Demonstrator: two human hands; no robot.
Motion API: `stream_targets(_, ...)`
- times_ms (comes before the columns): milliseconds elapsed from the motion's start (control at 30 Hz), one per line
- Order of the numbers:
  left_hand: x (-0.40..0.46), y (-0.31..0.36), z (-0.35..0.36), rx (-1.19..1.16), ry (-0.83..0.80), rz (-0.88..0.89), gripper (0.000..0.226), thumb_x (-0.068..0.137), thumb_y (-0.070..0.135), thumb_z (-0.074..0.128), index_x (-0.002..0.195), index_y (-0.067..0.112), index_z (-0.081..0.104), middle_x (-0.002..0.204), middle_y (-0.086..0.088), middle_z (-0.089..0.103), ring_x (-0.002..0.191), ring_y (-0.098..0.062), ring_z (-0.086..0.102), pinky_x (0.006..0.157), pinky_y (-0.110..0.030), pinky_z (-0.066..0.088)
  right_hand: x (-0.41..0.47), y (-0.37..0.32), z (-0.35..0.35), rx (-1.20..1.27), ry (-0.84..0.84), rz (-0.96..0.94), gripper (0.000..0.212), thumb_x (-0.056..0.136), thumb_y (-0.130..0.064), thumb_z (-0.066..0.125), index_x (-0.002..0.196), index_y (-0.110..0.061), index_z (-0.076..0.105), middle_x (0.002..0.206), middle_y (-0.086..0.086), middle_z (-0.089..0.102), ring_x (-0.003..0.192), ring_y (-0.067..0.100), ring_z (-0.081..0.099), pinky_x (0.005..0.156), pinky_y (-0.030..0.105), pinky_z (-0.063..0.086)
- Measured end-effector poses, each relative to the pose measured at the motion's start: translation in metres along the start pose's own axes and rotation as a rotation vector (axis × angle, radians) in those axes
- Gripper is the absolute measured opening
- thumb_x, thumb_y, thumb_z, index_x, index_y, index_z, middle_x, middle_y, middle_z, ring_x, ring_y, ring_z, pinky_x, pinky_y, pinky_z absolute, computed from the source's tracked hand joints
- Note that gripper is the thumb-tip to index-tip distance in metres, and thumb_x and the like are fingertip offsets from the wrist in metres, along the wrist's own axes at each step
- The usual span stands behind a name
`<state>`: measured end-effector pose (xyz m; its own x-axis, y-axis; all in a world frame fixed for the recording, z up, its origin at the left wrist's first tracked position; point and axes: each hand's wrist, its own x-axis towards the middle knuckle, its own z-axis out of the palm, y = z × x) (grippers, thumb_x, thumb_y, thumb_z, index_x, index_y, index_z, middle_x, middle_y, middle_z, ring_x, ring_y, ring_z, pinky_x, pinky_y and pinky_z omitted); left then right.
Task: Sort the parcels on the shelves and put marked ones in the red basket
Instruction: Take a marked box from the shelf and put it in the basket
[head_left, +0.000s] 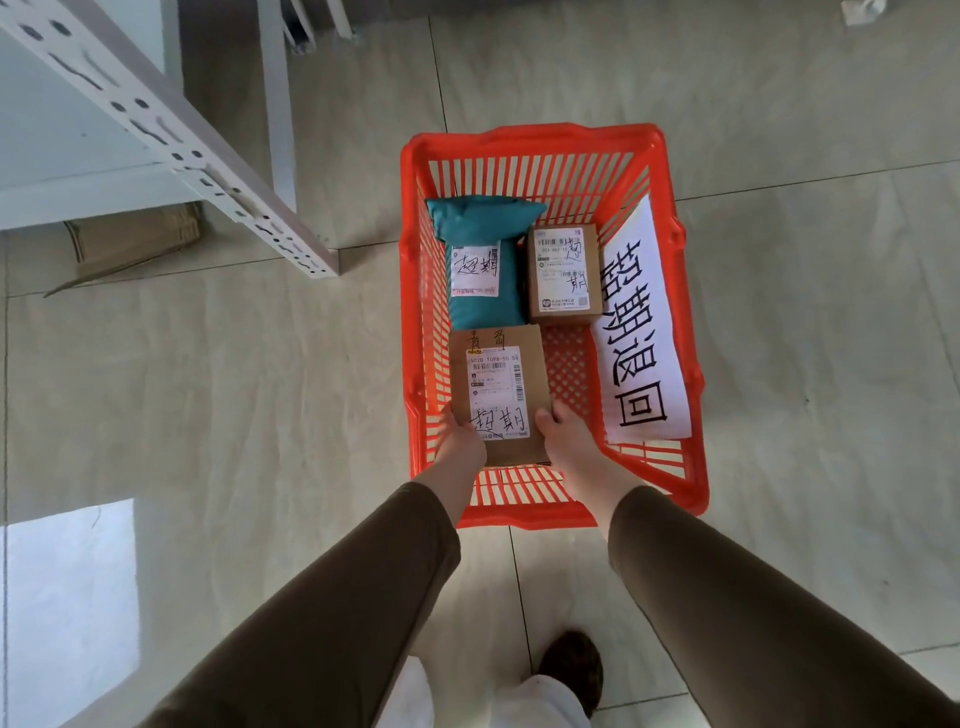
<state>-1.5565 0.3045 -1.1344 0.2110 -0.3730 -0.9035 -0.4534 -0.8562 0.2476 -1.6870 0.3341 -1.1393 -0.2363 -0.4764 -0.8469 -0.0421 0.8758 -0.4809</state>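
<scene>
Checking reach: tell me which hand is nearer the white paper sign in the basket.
Right. The right hand grips the brown parcel's edge beside the sign; the left hand holds the far edge.

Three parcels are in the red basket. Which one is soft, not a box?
The teal bag parcel at the far left of the red basket. The other two are brown cardboard boxes, the nearer one held by both hands.

A parcel storage or courier pickup room is indicated. White slotted-steel shelving is seen at the upper left, standing on a pale tiled floor. A red basket is set on the floor, fitted with a handwritten paper sign. Labelled, barcoded parcels are held inside it. Flattened cardboard is noted beneath the shelving.
</scene>
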Motion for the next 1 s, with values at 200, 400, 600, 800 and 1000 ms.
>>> stream_targets(200,0.014,-0.008,0.007,0.002,0.112,-0.033,0.06,0.106,0.007,0.049,0.16,0.025,0.028,0.145,-0.007,0.058,0.119,-0.031,0.066,0.098,-0.045,0.059,0.01,0.005,0.006,-0.077,-0.005,0.035,0.049,0.112,-0.017,0.039,0.16,-0.024,0.034,0.148,0.006,0.054,0.126,0.027,0.054,0.085,0.029,0.045)
stream_targets(400,-0.008,-0.012,-0.001,0.091,0.063,0.121,0.082,0.105,0.0,0.048,0.166,0.033,0.004,0.158,-0.004,0.044,0.124,-0.031,0.063,0.072,-0.032,0.061,0.01,0.008,0.005,-0.123,-0.036,0.032,0.054,0.111,-0.014,0.042,0.161,-0.028,0.033,0.149,0.006,0.055,0.115,0.022,0.058,0.072,0.017,0.049)
stream_targets(600,-0.018,-0.01,-0.011,0.094,-0.034,0.205,0.089,0.102,-0.006,0.044,0.166,0.04,0.003,0.167,0.004,0.032,0.125,-0.023,0.06,0.052,-0.018,0.05,-0.005,0.0,0.005,-0.241,-0.071,0.005,0.06,0.109,-0.011,0.047,0.161,-0.024,0.021,0.146,0.007,0.054,0.081,0.008,0.053,0.06,0.015,0.042)
stream_targets(800,-0.065,-0.004,-0.031,0.06,-0.121,0.322,0.07,0.108,0.009,0.041,0.159,0.051,0.018,0.149,0.002,0.058,0.085,-0.03,0.072,0.052,-0.025,0.057,-0.063,-0.022,-0.014,-0.253,-0.078,-0.054,0.044,0.109,-0.016,0.046,0.153,-0.022,0.042,0.14,-0.001,0.059,0.101,0.023,0.068,0.076,0.021,0.058)
stream_targets(1000,-0.178,0.01,-0.091,-0.084,-0.131,0.177,0.052,0.11,0.028,0.046,0.161,0.027,0.034,0.136,-0.003,0.065,0.109,-0.025,0.066,0.092,-0.038,0.056,-0.185,-0.089,-0.044,-0.262,-0.074,-0.061,0.026,0.107,-0.027,0.05,0.132,-0.018,0.057,0.127,0.005,0.066,0.11,0.034,0.068,0.099,0.047,0.058)
